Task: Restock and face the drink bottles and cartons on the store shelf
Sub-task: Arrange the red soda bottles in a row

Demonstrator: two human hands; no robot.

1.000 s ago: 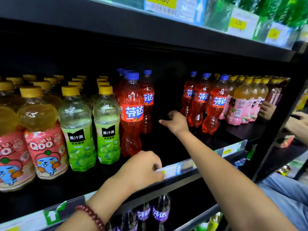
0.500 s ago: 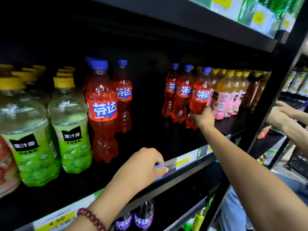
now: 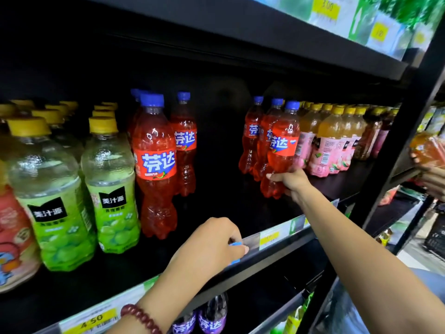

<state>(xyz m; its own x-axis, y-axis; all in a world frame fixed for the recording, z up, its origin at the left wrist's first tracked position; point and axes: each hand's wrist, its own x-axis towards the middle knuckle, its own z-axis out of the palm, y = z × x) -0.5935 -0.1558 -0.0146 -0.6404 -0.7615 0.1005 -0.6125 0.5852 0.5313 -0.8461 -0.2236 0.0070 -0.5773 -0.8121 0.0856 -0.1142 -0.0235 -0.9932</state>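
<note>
**Right hand on a red bottle, left hand at the shelf edge**

Eyes on the red soda bottle [image 3: 280,150] with the blue cap: it stands at the front of a short row of the same red bottles on the black shelf [image 3: 216,208], and it leans a little towards the left. The right hand [image 3: 292,183] is wrapped round its lower body, fingers curled onto the plastic, arm stretched in from the lower right. Just to the right of that bottle, touching its row, stand the pink-labelled juice bottles [image 3: 327,150] with yellow caps. To its left there is a dark gap of bare shelf, and beyond that gap a second group of red soda bottles [image 3: 155,165], one out front and more behind. Further left again come the green grape drinks [image 3: 113,189] with yellow caps, and past them a peach-coloured bottle [image 3: 14,237] at the frame's edge.

Below and left of the gripped bottle, the left hand [image 3: 212,247] sits on the price strip [image 3: 272,237] along the shelf's front lip, fingers curled over it and pinching at a small blue tag [image 3: 234,244]. A dark red bead bracelet [image 3: 142,319] rings that wrist. Purple soda bottles [image 3: 212,319] show on the shelf underneath.
</note>
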